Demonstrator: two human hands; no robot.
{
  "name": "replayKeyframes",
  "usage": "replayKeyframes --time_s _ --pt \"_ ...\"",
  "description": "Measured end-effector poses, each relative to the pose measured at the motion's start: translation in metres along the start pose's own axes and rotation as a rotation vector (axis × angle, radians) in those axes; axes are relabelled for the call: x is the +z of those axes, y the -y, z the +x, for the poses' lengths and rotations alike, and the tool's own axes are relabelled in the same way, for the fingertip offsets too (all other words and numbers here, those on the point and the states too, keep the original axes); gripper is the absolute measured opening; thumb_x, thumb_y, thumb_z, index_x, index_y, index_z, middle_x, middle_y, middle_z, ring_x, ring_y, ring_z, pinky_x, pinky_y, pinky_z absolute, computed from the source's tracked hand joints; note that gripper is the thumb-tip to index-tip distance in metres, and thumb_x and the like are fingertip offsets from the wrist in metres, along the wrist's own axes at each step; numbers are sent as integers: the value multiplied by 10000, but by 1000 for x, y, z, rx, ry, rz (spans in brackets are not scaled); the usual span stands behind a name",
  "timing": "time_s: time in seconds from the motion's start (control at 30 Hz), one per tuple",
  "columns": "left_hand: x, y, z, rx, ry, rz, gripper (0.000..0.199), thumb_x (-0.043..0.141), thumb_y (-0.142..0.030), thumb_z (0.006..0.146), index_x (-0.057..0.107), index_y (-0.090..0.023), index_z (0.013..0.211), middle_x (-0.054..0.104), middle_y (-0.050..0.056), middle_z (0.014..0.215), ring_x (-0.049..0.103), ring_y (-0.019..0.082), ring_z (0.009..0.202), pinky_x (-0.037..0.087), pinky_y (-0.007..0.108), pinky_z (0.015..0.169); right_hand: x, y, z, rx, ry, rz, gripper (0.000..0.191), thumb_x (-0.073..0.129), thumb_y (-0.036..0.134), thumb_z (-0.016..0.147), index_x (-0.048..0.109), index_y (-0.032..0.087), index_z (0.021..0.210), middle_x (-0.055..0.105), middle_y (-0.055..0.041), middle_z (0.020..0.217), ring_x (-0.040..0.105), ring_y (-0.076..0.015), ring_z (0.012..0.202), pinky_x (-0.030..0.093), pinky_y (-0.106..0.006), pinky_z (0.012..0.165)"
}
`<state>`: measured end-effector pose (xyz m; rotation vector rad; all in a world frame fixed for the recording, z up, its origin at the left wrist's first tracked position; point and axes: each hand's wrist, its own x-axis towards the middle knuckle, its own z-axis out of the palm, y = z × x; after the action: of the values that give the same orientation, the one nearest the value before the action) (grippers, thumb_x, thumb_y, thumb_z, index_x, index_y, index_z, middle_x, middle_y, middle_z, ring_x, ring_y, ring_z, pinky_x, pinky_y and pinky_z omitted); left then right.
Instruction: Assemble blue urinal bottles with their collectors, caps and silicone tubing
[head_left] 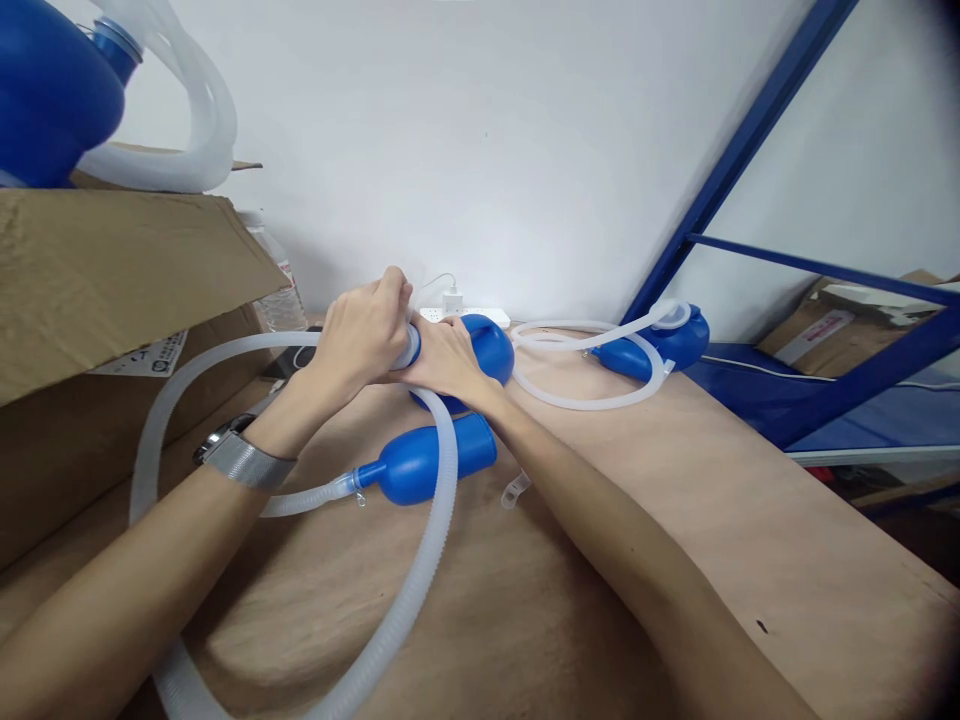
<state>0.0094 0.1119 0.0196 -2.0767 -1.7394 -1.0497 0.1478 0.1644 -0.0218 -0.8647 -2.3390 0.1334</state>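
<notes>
A: Fingers of the left hand (365, 330) are curled over the white collar where the corrugated hose (420, 560) meets the blue bottle (491, 345). Fingers of the right hand (446, 358) are wrapped around the bottle's neck end, touching the left hand.

B: Material and form of the held bottle?

A: Smooth, glossy blue plastic, rounded body. The hose is translucent white, ribbed, flexible; it loops from the collar toward the viewer and round to the left.

B: Location and axis?

A: The bottle lies at the far side of the plywood table (675, 540), near the white wall. Its long axis runs roughly left to right, neck toward the left hand, base to the right.

B: Adjacent items?

A: A second blue bottle (431, 462) lies just in front, neck pointing left into a thinner ribbed tube (307, 497). A third bottle (660, 345) with its hose lies further right. A cardboard box (112, 270) stands at left. A metal watch band (244, 458) circles the left wrist.
</notes>
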Motion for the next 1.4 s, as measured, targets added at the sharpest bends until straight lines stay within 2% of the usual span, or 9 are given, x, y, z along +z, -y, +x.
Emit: replayKeyframes --time_s 0.13,0.4,0.53,0.67,0.77,0.93,1.1,1.23,1.4 --pt "-12 7 9 -12 78 19 268 369 -393 1049 557 -265 907 593 61 726 583 289 715 405 413 702 -1 -1 0 22 29 29 712 825 722 754 625 222 1219 804 -44 950 760 -355 1053 405 -508 1063" --pt "-27 24 22 -65 266 -171 347 410 -417 974 443 -246 674 561 27 668 507 203 641 411 355 645 -12 -9 1 -44 148 126 737 847 678 771 606 223 1298 804 -71 1160 713 -346 1213 312 -502 1168" --pt "-36 29 21 -137 501 -353 351 504 -486 933 492 -247 676 521 19 648 457 186 568 384 339 548 -17 -13 1 -93 191 175 644 789 627 840 606 231 1314 789 -71 1259 697 -328 1264 294 -495 1181" --pt "-49 28 18 -163 689 -340 350 579 -530 902 593 -250 691 589 46 683 501 211 584 421 361 563 -18 -16 1 -119 197 201 650 773 566 850 579 249 1384 769 -65 1336 673 -320 1306 271 -504 1204" --pt "-62 27 17 -174 705 -358 332 557 -495 914 609 -252 694 594 55 707 501 216 595 430 365 567 -20 -15 1 -116 202 211 608 781 513 838 595 249 1353 777 -48 1301 677 -312 1288 258 -504 1211" --pt "-77 27 14 -149 653 -518 346 551 -415 944 473 -228 663 460 26 675 420 158 590 388 309 554 -17 -16 1 -113 194 200 552 768 542 845 617 241 1283 768 -55 1299 675 -316 1266 259 -521 1202" --pt "-61 21 10 -73 834 -408 301 600 -504 859 581 -250 699 572 29 662 546 189 613 478 312 578 -15 -17 2 -133 168 208 465 739 545 859 638 241 1195 783 -39 1203 705 -301 1179 282 -514 1191" --pt "-49 16 9 -27 959 -245 222 591 -447 838 591 -256 725 685 41 709 650 223 694 505 305 629 -17 -22 3 -131 195 207 455 735 509 850 632 220 1186 776 -51 1172 701 -286 1155 290 -492 1199" --pt "-49 9 11 115 791 -77 224 614 -427 879 683 -227 953 728 32 808 634 205 703 453 289 636 -15 -28 5 -140 190 215 470 738 486 819 646 205 1185 771 -65 1143 695 -300 1131 308 -513 1183"
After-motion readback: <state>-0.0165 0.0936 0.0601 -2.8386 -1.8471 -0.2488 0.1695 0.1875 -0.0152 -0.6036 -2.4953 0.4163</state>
